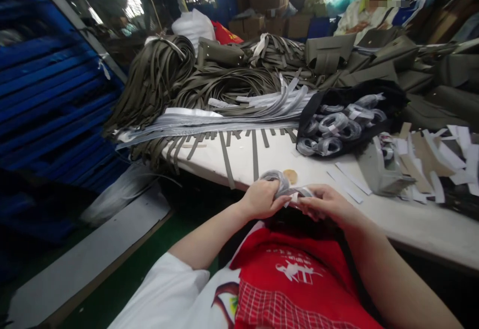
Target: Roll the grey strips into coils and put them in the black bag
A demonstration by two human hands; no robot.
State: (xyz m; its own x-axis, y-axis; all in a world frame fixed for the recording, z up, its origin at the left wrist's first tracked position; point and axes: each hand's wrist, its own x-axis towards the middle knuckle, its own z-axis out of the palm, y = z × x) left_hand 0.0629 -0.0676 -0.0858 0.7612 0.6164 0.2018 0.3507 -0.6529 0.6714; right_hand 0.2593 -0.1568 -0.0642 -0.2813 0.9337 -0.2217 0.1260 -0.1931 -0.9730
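Caution: grey coil (282,181) may unwind.
My left grip (262,199) and right grip (327,203) are clamped on it at the near edge of the worktop (310,166); slackening either could let the coil spring open or drop past that edge onto my red apron (299,289).

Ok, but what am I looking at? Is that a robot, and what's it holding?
No robot here, just a person's two bare hands. There's only one picture, from a camera worn on that person's head, so you look down as they would. The left hand and right hand hold a greyish coil near the edge of the white table. On the table are long, dark olive straps, pale strips and an open black bag with more coils inside. The red thing below is the person's apron.
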